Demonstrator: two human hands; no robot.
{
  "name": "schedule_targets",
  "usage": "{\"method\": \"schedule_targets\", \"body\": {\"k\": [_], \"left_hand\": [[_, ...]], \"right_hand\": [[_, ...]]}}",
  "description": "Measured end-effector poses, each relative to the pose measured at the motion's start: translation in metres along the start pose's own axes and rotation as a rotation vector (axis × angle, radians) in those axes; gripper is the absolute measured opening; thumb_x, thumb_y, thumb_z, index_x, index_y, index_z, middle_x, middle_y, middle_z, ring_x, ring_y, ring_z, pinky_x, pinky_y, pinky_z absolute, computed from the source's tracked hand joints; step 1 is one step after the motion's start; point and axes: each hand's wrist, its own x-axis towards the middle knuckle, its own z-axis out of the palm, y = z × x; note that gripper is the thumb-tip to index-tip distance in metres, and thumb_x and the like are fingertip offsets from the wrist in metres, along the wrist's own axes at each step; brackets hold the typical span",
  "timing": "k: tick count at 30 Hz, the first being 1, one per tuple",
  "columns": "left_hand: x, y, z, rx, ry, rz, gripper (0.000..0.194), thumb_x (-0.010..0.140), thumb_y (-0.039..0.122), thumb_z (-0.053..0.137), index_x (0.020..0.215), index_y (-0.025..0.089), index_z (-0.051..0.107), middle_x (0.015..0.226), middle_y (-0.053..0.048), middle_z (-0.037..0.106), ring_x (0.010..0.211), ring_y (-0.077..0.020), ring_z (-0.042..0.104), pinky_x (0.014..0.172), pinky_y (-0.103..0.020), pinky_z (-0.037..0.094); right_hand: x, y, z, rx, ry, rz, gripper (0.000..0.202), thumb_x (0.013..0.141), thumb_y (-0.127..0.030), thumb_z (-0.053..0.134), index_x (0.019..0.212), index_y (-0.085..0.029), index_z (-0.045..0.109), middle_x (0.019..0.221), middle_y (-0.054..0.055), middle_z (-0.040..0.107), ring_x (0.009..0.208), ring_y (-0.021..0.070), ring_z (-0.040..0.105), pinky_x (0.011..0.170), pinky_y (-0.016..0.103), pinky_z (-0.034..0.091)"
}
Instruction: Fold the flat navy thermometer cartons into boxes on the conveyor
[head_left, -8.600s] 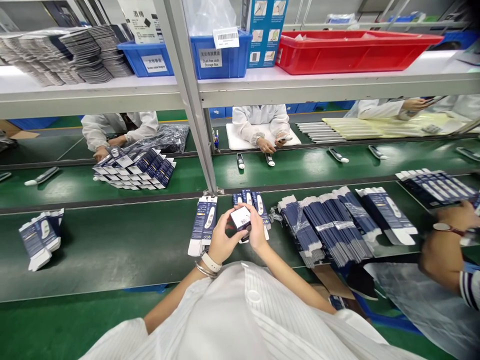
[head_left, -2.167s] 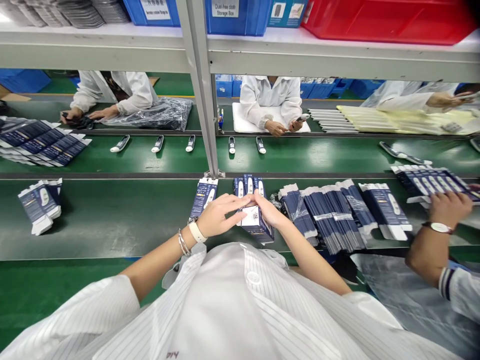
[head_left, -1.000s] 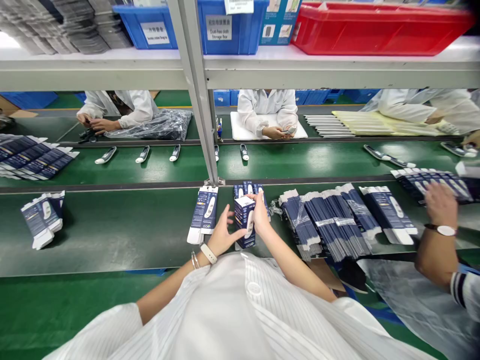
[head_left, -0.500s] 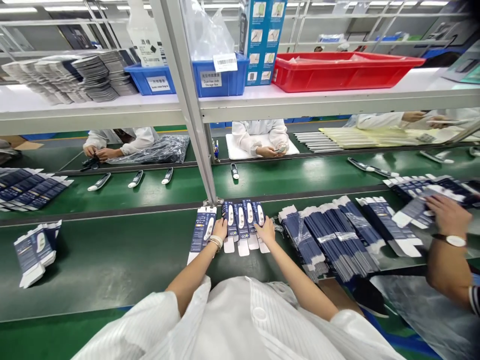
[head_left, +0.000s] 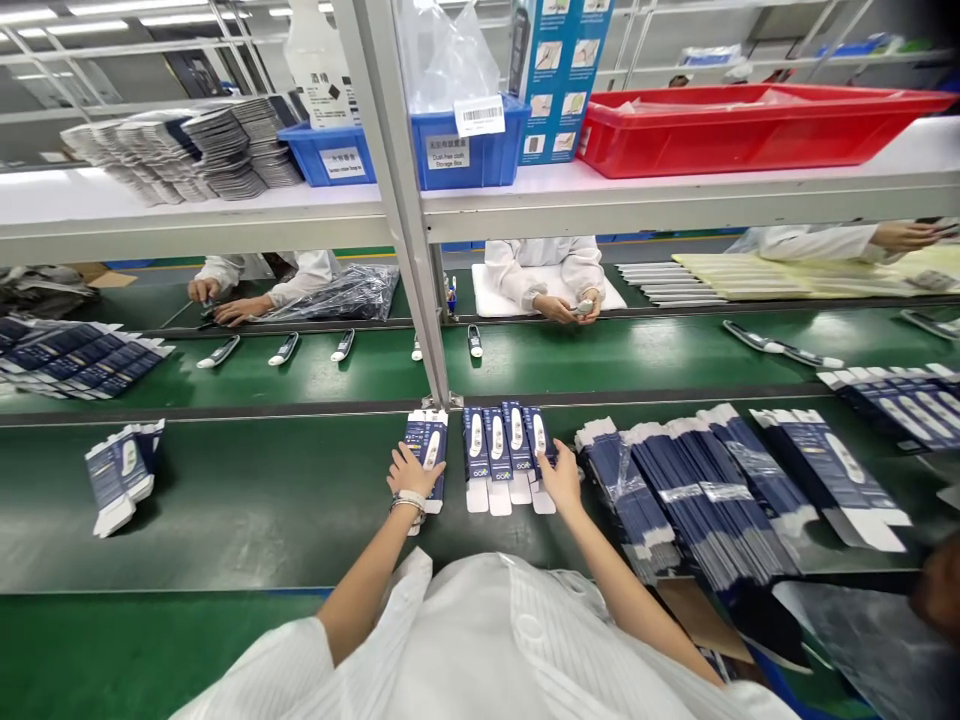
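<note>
My left hand (head_left: pixel 415 474) lies with fingers spread on a flat blue-and-white carton (head_left: pixel 433 437). To its right, several folded-up cartons (head_left: pixel 496 445) stand side by side in a row, white end flaps open toward me. My right hand (head_left: pixel 562 478) is at the right end of that row, thumb and fingers apart, its fingertips against the last carton (head_left: pixel 537 437). Whether it grips that carton is hard to make out.
Bundles of flat cartons (head_left: pixel 682 490) lie to the right. Two partly opened cartons (head_left: pixel 124 475) sit at far left. Digital thermometers (head_left: pixel 343 345) rest on the green belt (head_left: pixel 600 345) ahead. A metal post (head_left: pixel 409 200) rises before me. Co-workers' hands (head_left: pixel 566 307) are at work beyond.
My left hand has moved left from the carton row onto the flat carton, its fingers now spread. My right hand stays at the row's right end. The co-worker's hand at right has withdrawn.
</note>
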Motion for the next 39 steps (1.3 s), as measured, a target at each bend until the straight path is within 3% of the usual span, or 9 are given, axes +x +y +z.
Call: {"method": "schedule_targets", "body": {"k": [6, 11, 14, 17, 20, 24, 28, 33, 39], "left_hand": [[0.002, -0.007, 0.005, 0.017, -0.003, -0.035, 0.093, 0.066, 0.051, 0.060, 0.138, 0.009, 0.020, 0.130, -0.022, 0.041, 0.114, -0.0387, 0.044, 0.089, -0.049, 0.039], [-0.013, 0.000, -0.020, -0.007, 0.075, 0.091, 0.092, 0.068, 0.045, 0.060, 0.138, 0.004, 0.017, 0.133, -0.024, 0.037, 0.120, -0.0384, 0.039, 0.099, -0.054, 0.028], [-0.029, 0.007, -0.046, -0.208, -0.002, 0.344, 0.096, 0.067, 0.044, 0.064, 0.139, 0.006, 0.015, 0.139, -0.023, 0.032, 0.128, -0.0343, 0.032, 0.105, -0.048, 0.025], [-0.046, 0.017, -0.070, -0.479, -0.303, 0.583, 0.099, 0.063, 0.044, 0.070, 0.140, 0.014, 0.017, 0.143, -0.018, 0.031, 0.131, -0.0301, 0.031, 0.108, -0.044, 0.026], [-0.056, 0.028, -0.088, -0.669, -0.514, 0.702, 0.095, 0.060, 0.038, 0.074, 0.138, 0.016, 0.024, 0.141, -0.017, 0.034, 0.129, -0.0283, 0.035, 0.108, -0.042, 0.028], [-0.060, 0.037, -0.098, -0.863, -0.620, 0.655, 0.080, 0.060, 0.032, 0.075, 0.129, 0.014, 0.039, 0.132, -0.015, 0.047, 0.117, -0.0265, 0.048, 0.101, -0.041, 0.037], [-0.061, 0.044, -0.098, -0.864, -0.645, 0.567, 0.042, 0.063, 0.039, 0.072, 0.092, 0.010, 0.061, 0.089, -0.007, 0.067, 0.081, -0.0212, 0.061, 0.078, -0.035, 0.048], [-0.063, 0.052, -0.094, -0.872, -0.566, 0.602, 0.037, 0.069, 0.048, 0.064, 0.069, 0.011, 0.060, 0.064, 0.000, 0.059, 0.060, -0.0123, 0.052, 0.060, -0.025, 0.043], [-0.062, 0.051, -0.088, -0.790, -0.620, 0.718, 0.049, 0.080, 0.054, 0.046, 0.053, 0.014, 0.050, 0.048, 0.003, 0.042, 0.047, -0.0079, 0.036, 0.046, -0.021, 0.031]], "right_hand": [[-0.006, -0.012, -0.001, 0.042, -0.004, -0.055, 0.059, 0.075, -0.043, 0.041, 0.122, -0.006, 0.045, 0.118, 0.021, 0.050, 0.113, 0.0327, 0.045, 0.093, 0.046, 0.037], [-0.022, -0.039, 0.003, 0.185, -0.056, -0.096, 0.056, 0.076, -0.047, 0.046, 0.120, -0.013, 0.047, 0.122, 0.018, 0.050, 0.115, 0.0309, 0.045, 0.094, 0.046, 0.038], [-0.038, -0.070, 0.005, 0.559, -0.386, -0.076, 0.060, 0.072, -0.050, 0.058, 0.123, -0.022, 0.045, 0.130, 0.013, 0.047, 0.119, 0.0272, 0.045, 0.100, 0.045, 0.035], [-0.048, -0.104, 0.004, 0.926, -0.775, -0.084, 0.069, 0.064, -0.050, 0.069, 0.124, -0.026, 0.044, 0.132, 0.009, 0.048, 0.122, 0.0246, 0.045, 0.103, 0.042, 0.033], [-0.050, -0.129, 0.001, 1.085, -0.906, -0.115, 0.074, 0.056, -0.045, 0.077, 0.122, -0.027, 0.047, 0.128, 0.007, 0.052, 0.115, 0.0248, 0.051, 0.101, 0.041, 0.037], [-0.049, -0.141, 0.001, 1.037, -0.718, -0.082, 0.061, 0.051, -0.038, 0.080, 0.105, -0.021, 0.059, 0.107, 0.007, 0.065, 0.096, 0.0251, 0.061, 0.089, 0.041, 0.046], [-0.052, -0.145, -0.001, 0.870, -0.364, -0.052, 0.039, 0.056, -0.040, 0.076, 0.085, -0.016, 0.066, 0.090, 0.008, 0.070, 0.083, 0.0237, 0.065, 0.081, 0.039, 0.050], [-0.056, -0.152, -0.011, 0.724, -0.107, -0.065, 0.034, 0.060, -0.045, 0.072, 0.076, -0.015, 0.066, 0.081, 0.007, 0.071, 0.078, 0.0234, 0.065, 0.075, 0.036, 0.050], [-0.046, -0.146, -0.017, 0.676, -0.053, -0.118, 0.042, 0.074, -0.056, 0.054, 0.069, -0.014, 0.060, 0.070, 0.006, 0.065, 0.070, 0.0211, 0.060, 0.069, 0.034, 0.047]]}}
